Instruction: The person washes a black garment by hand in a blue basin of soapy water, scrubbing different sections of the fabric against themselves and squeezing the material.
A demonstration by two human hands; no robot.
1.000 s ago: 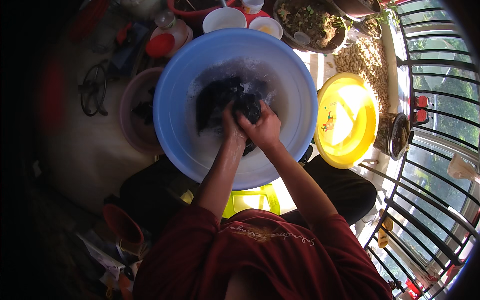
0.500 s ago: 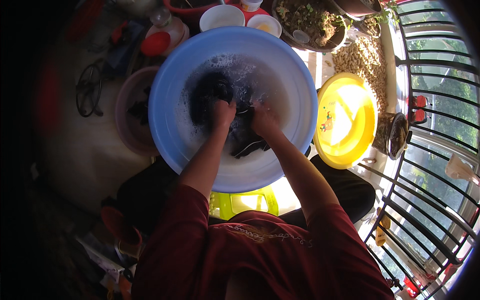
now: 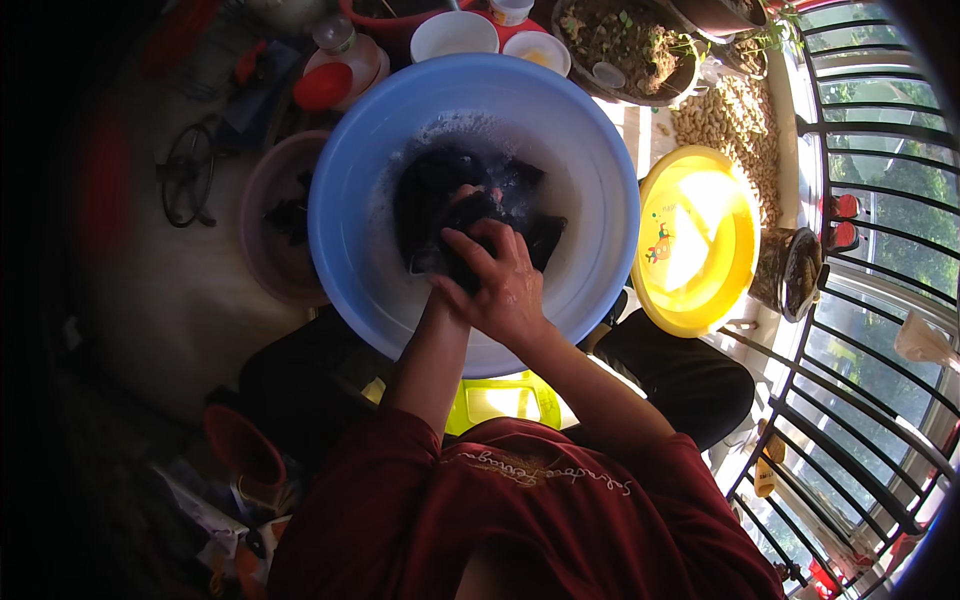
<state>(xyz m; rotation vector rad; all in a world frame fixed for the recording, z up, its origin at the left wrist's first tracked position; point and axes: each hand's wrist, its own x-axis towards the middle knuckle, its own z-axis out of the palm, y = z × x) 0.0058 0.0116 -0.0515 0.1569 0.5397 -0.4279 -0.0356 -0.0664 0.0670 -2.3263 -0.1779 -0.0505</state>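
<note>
Right hand, fingers parted, over the wet black cloth beneath them; left hand mostly hidden, grip indeterminable. Slippery white suds beyond the fingertips could loosen the hold; forceful rubbing could splash past the round blue plastic basin.

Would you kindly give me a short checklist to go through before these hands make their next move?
1. Dark cloth within the rim of the blue basin: ok, no part hangs over the edge.
2. Right hand on the cloth: ok, it lies over it with fingers apart.
3. Left hand gripping firmly: cannot tell, since cloth and the right hand hide most of it.
4. Water free of foam: not ok, white suds float near the far side.
5. Yellow basin out of the hands' way: ok, it stands outside the blue basin, to the right.
</note>
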